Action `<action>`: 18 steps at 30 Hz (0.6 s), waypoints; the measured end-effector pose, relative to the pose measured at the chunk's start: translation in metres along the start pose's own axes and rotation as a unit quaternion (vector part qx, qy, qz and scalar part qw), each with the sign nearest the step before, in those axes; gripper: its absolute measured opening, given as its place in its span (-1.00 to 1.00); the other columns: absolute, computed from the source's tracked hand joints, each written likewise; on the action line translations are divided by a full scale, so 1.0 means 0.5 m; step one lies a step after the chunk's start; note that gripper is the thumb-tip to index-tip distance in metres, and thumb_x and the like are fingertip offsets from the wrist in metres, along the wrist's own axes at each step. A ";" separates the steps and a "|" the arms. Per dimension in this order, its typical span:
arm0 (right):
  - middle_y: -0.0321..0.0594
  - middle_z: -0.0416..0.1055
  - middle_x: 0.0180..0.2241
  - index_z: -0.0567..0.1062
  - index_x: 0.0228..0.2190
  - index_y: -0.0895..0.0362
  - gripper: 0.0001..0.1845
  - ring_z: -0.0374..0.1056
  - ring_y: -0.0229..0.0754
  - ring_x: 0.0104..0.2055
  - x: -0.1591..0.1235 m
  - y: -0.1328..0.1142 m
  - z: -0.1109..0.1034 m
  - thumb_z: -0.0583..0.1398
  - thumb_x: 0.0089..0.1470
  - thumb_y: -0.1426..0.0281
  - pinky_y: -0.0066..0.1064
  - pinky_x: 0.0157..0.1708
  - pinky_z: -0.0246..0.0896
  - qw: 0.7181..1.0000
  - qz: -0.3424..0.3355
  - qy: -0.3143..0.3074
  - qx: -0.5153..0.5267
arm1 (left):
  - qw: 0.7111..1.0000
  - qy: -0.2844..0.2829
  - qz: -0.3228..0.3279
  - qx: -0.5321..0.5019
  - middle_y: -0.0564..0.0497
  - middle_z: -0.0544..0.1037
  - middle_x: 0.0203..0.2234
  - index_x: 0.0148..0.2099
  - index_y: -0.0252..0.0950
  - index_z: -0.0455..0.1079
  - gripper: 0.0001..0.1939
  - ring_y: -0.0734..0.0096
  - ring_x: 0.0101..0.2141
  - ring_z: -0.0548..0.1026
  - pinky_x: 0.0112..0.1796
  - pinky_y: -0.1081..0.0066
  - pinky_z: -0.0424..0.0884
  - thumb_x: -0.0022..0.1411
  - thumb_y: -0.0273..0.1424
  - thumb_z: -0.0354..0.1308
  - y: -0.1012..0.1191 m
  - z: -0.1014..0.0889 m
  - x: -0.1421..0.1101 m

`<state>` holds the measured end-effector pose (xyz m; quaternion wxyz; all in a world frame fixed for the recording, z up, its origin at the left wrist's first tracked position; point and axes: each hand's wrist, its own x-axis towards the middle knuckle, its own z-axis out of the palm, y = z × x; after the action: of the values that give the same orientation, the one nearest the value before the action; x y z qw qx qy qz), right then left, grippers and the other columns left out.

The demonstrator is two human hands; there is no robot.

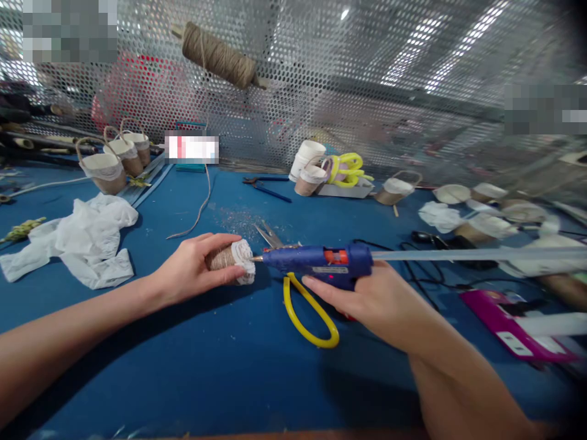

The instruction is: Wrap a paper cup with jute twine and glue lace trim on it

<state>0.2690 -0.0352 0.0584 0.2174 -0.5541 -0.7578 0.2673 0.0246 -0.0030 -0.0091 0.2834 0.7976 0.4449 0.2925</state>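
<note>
My left hand [202,263] is wrapped around a small twine-covered cup [221,261] lying on its side, its white lace rim [244,256] facing right. In my right hand [367,296] is a blue hot glue gun [302,264], a long translucent glue stick [458,255] sticking out of its back. The gun's metal tip touches or nearly touches the lace; I cannot tell which. Under the gun lie scissors with yellow handles [331,336], their blades pointing away and partly hidden by the gun.
White lace fabric [92,235] lies at left, near small handled baskets [104,174]. Blue-handled pliers [270,190] rest at the back, beside more cups and a yellow coil [346,170]. A twine spool [219,55] hangs on the mesh. Black cords and a magenta object [509,327] lie at right.
</note>
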 end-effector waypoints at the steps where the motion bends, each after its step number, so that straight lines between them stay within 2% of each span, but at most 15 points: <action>1: -0.30 0.43 -0.61 0.48 -0.53 0.05 -0.83 0.34 -0.15 -0.53 0.000 -0.001 0.000 0.15 -0.08 0.25 -0.38 -0.50 0.28 1.000 -0.002 0.003 -0.001 | 1.000 0.001 0.002 0.000 -0.10 0.52 -0.14 0.06 -0.28 0.33 -0.46 0.26 -0.21 0.49 -0.20 0.32 0.40 0.11 -0.09 0.12 -0.001 0.000 0.000; 3: -0.33 0.36 -0.69 0.45 -0.59 0.04 -0.84 0.29 -0.18 -0.58 -0.001 -0.001 0.000 0.16 -0.09 0.25 -0.40 -0.55 0.25 1.000 -0.001 0.007 -0.008 | 1.000 0.000 0.005 0.000 -0.10 0.52 -0.13 0.07 -0.27 0.32 -0.47 0.27 -0.21 0.49 -0.20 0.32 0.40 0.11 -0.09 0.12 -0.001 0.001 0.000; 7: -0.37 0.20 -0.81 0.29 -0.74 0.02 -0.70 0.20 -0.21 -0.66 -0.001 -0.002 0.001 0.19 -0.09 0.26 -0.40 -0.62 0.17 0.999 0.016 0.019 -0.025 | 1.000 -0.002 0.004 -0.004 -0.11 0.51 -0.11 0.06 -0.29 0.33 -0.48 0.27 -0.20 0.49 -0.20 0.33 0.41 0.11 -0.11 0.13 -0.001 0.000 0.000; 13: -0.31 0.41 -0.59 0.40 -0.58 0.04 -0.81 0.30 -0.19 -0.55 -0.001 0.007 0.002 0.17 -0.04 0.23 -0.40 -0.51 0.26 1.000 0.006 -0.001 -0.010 | 1.000 -0.006 0.002 -0.006 -0.11 0.51 -0.11 0.06 -0.28 0.32 -0.49 0.27 -0.21 0.49 -0.20 0.32 0.41 0.12 -0.13 0.13 -0.001 0.000 0.000; 15: -0.34 0.37 -0.65 0.44 -0.55 0.04 -0.82 0.27 -0.20 -0.57 -0.002 0.010 0.001 0.17 -0.04 0.23 -0.40 -0.55 0.23 1.000 0.007 -0.006 -0.020 | 1.000 -0.004 0.005 -0.006 -0.10 0.51 -0.11 0.06 -0.27 0.33 -0.50 0.27 -0.21 0.50 -0.21 0.33 0.42 0.12 -0.13 0.12 -0.001 0.000 0.000; 18: -0.42 0.18 -0.80 0.45 -0.57 0.04 -0.81 0.15 -0.25 -0.69 -0.002 0.010 0.000 0.18 -0.03 0.22 -0.42 -0.66 0.10 0.999 0.012 -0.013 -0.041 | 1.000 -0.004 0.012 -0.003 -0.09 0.51 -0.12 0.05 -0.25 0.33 -0.51 0.27 -0.20 0.49 -0.20 0.32 0.42 0.13 -0.13 0.12 -0.003 -0.001 0.001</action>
<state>0.2727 -0.0348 0.0549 0.1817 -0.5678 -0.7643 0.2457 0.0236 -0.0021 -0.0095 0.2842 0.8032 0.4334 0.2937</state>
